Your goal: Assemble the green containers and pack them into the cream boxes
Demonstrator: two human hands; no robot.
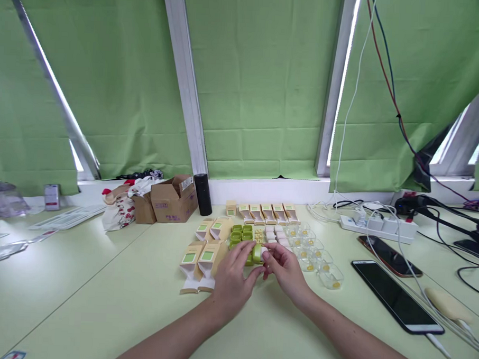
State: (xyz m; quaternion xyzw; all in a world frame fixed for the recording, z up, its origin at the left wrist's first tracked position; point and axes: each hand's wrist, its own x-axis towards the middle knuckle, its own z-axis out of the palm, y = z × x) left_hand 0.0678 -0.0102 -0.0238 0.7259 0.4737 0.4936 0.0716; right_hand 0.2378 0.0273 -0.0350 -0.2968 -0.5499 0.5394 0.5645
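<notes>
My left hand [232, 277] and my right hand [286, 271] meet at the middle of the table. Together they pinch a small green case [257, 253] with a white piece at its right end. Just behind them lie a group of green cases [242, 233], pale pink and white pieces [274, 233] and several clear trays [314, 253] with yellow dots. Tan boxes with green labels [199, 258] lie open to the left of my left hand. A row of tan boxes [266, 212] stands further back.
A black phone [395, 296] and a second phone [389, 256] lie at right, with a white power strip [376, 227] and cables. Cardboard boxes [174, 199], a black cylinder [203, 194] and a patterned bag [119, 208] stand at back left. Green blinds cover the windows.
</notes>
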